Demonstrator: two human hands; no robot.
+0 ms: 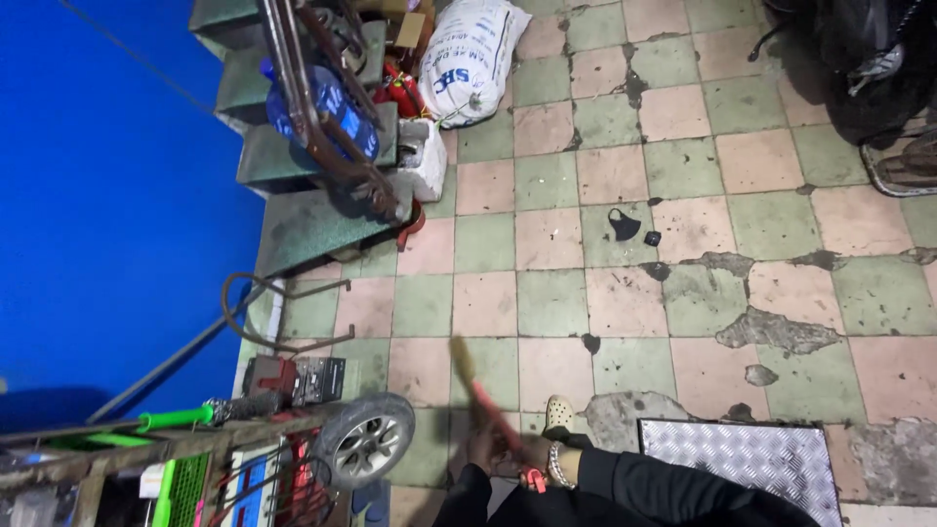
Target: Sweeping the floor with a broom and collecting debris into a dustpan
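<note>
At the bottom centre both my hands close around a small brush with a red-pink handle [491, 408]. Its pale bristle end [461, 357] points up toward the tiled floor [547, 303] and is motion-blurred. My left hand [481, 447] grips the handle on the left. My right hand [535, 455], with a bracelet on the wrist, grips nearer the handle's lower end. Both arms wear black sleeves. My foot in a pale clog [558, 415] stands just right of the brush.
A small scooter wheel [366, 439] and a cluttered cart [176, 468] sit lower left. A checker-plate sheet [742, 459] lies lower right. Green steps [293, 166], a blue water bottle [327, 107] and a white sack [468, 59] stand at the back. Black scraps [625, 224] lie on cracked tiles.
</note>
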